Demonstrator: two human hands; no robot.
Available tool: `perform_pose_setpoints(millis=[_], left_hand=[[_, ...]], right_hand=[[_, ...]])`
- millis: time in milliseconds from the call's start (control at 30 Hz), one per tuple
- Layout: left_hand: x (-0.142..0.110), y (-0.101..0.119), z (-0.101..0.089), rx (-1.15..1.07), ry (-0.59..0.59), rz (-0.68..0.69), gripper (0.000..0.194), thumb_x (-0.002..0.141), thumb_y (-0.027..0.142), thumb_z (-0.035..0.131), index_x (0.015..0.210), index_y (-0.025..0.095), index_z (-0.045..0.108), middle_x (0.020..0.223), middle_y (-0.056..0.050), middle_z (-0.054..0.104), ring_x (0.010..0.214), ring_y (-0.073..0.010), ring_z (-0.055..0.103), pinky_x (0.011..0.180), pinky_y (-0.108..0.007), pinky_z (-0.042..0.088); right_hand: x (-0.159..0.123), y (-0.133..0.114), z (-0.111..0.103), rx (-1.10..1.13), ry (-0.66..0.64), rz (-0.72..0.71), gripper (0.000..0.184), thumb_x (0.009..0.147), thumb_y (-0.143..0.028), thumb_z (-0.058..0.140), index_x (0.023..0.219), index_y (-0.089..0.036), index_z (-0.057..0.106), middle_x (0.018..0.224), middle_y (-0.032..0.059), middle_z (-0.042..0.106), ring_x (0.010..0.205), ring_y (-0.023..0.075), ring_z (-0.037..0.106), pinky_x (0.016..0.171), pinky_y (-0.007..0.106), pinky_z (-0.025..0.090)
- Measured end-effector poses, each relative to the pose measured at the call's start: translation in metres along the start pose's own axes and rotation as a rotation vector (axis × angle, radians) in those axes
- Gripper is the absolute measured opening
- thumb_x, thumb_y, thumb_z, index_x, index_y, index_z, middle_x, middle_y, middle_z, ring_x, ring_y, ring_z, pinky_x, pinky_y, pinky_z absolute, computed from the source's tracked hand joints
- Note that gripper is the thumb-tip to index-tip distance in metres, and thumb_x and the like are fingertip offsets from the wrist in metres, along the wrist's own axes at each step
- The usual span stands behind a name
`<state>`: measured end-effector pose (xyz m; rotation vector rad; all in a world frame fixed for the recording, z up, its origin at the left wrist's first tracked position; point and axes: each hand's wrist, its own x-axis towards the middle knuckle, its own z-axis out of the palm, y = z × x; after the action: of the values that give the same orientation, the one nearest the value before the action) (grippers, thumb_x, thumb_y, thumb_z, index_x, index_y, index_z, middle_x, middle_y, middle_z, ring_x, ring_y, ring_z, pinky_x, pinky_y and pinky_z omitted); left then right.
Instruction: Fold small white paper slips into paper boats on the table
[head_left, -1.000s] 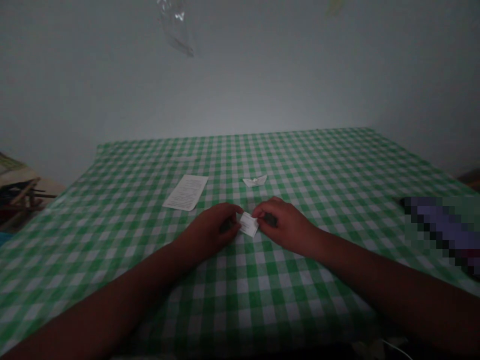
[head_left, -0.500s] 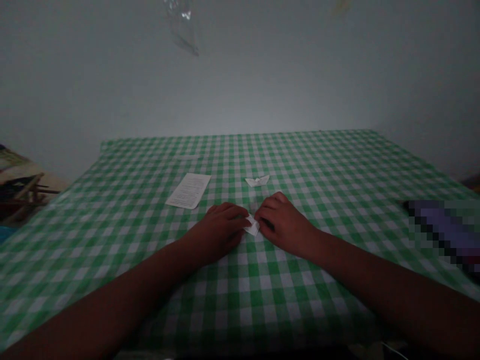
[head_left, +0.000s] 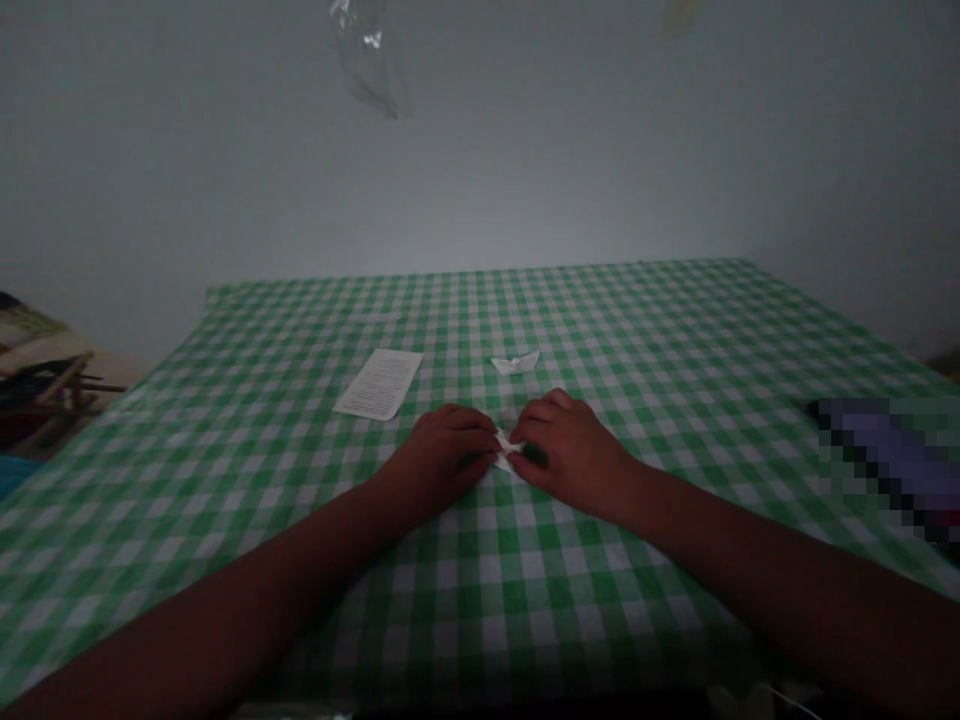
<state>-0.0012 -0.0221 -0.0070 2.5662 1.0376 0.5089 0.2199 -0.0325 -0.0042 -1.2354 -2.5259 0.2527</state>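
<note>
Between my two hands lies a small folded piece of white paper (head_left: 507, 449) on the checked cloth. My left hand (head_left: 448, 450) pinches its left side, thumb below and fingers above. From the other side my right hand (head_left: 564, 446) grips the paper's right edge between thumb and fingers. The fingertips hide much of the paper's outline. Just beyond the hands sits a small folded paper boat (head_left: 515, 363). A printed sheet of paper (head_left: 380, 383) lies flat to the left, past my left hand.
A green and white checked tablecloth (head_left: 637, 330) covers the table up to the grey wall (head_left: 525, 170). At the right edge lies a pixelated purple, dark-edged object (head_left: 885, 450). A clear plastic bag (head_left: 367, 60) hangs on the wall. Wooden bars (head_left: 67, 385) show at far left.
The right thumb and fingers have closed in on the paper's right side, and the paper's visible shape has changed between the hands. The boat and printed sheet stay put.
</note>
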Motion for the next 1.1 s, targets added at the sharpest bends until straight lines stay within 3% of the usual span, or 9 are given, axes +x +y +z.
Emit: perform_pose_setpoints(millis=[467,700,867,1100], left_hand=[[0.001,-0.005,-0.009,-0.142,0.047,0.057,0.027,0.088,0.010,0.052,0.104,0.020,0.072,0.112,-0.007,0.071,0.107,-0.0206,0.063,0.098,-0.041,0.050],[0.004,-0.005,-0.003,-0.114,0.072,0.039,0.015,0.090,0.021,0.061,0.098,0.020,0.073,0.107,-0.007,0.071,0.102,-0.0212,0.064,0.095,-0.040,0.051],[0.005,-0.008,-0.001,-0.092,0.057,0.024,0.014,0.091,0.024,0.060,0.096,0.021,0.073,0.107,-0.007,0.071,0.102,-0.0221,0.063,0.094,-0.041,0.051],[0.002,-0.012,-0.008,-0.098,-0.026,0.031,0.021,0.091,0.020,0.059,0.107,0.023,0.072,0.117,-0.006,0.069,0.111,-0.0230,0.061,0.100,-0.044,0.047]], right_hand=[[0.000,0.001,0.001,0.087,0.025,0.060,0.024,0.083,-0.042,0.071,0.096,-0.023,0.071,0.098,0.0050,0.066,0.100,0.0265,0.052,0.087,0.042,0.040],[0.001,-0.004,0.008,0.053,0.066,0.114,0.028,0.083,-0.049,0.073,0.094,-0.024,0.068,0.098,0.0044,0.065,0.099,0.0264,0.052,0.083,0.041,0.037],[0.003,-0.009,0.007,0.014,0.087,0.137,0.027,0.084,-0.050,0.071,0.089,-0.023,0.065,0.095,0.0048,0.064,0.097,0.0266,0.052,0.077,0.039,0.035],[0.001,-0.001,0.004,0.069,0.013,0.098,0.026,0.084,-0.046,0.072,0.098,-0.024,0.066,0.104,0.0046,0.065,0.104,0.0282,0.052,0.081,0.041,0.036]])
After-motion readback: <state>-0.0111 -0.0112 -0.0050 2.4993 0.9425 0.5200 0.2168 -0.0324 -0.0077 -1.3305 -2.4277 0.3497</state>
